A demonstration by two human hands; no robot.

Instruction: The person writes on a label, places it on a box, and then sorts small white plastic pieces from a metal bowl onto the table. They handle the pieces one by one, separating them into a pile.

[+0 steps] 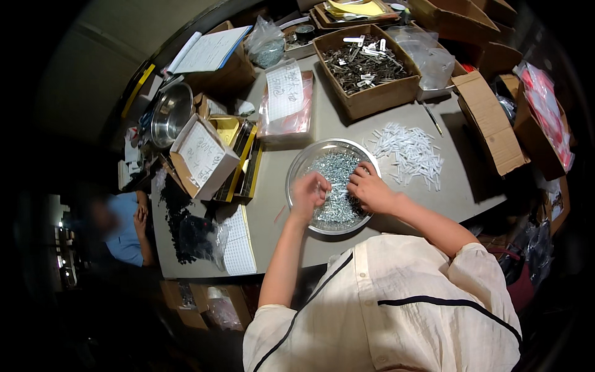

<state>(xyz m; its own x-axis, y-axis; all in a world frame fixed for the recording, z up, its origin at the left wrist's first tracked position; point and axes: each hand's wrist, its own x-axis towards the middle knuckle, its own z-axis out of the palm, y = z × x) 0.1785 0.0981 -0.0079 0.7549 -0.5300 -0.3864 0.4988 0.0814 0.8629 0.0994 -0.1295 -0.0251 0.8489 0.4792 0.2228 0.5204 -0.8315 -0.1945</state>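
A round metal bowl (334, 232) stands near the table's front edge, holding a heap of small silvery metal pieces (338, 212) that look like screws. Over its left part is my left hand (309, 194), fingers curled together; anything in them is too small to make out. Inside the right rim, my right hand (370, 191) dips bent fingertips towards the heap. Those fingers are pressed together, and what they pinch cannot be seen. Right of the bowl, a loose pile of slim white pieces (406, 152) is spread on the table (273, 217).
A cardboard box (381, 104) of dark metal parts stands behind the bowl. Bagged packs (285, 127) lie behind left, beside a white carton (204, 158). Black pieces (176, 217) and a printed sheet (238, 242) lie left. An open box (493, 121) stands right. Another person (127, 226) sits left.
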